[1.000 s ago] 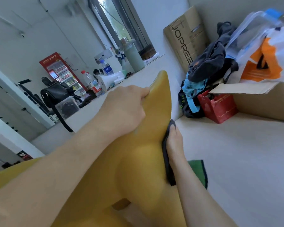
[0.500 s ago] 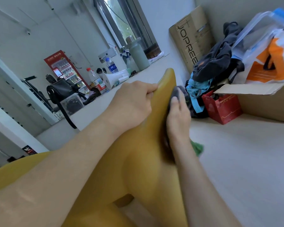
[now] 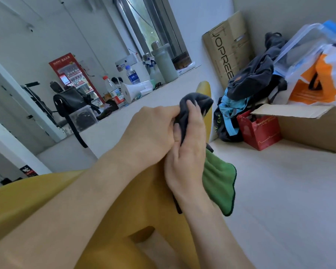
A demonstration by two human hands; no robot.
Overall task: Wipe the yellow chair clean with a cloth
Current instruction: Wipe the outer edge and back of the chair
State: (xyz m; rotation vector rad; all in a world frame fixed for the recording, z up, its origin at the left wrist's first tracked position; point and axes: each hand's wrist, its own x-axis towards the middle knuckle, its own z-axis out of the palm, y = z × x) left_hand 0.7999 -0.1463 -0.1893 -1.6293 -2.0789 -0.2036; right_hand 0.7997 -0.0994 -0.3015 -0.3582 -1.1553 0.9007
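The yellow chair fills the lower left, its backrest rising to a rounded tip behind my hands. My left hand grips the upper edge of the backrest, fingers curled, touching the cloth. My right hand holds the cloth, which is dark grey on one side and green on the other. The grey part is bunched over the backrest's top between both hands, and the green part hangs down to the right of my right wrist.
A white counter behind the chair carries bottles, a megaphone and a black bag. On the floor to the right stand a cardboard box, a red paper bag, piled clothes and plastic bags. Pale floor lies lower right.
My right hand has slid the cloth up the backrest's side to its top, where it now bunches against my left hand. The green side has swung into view.
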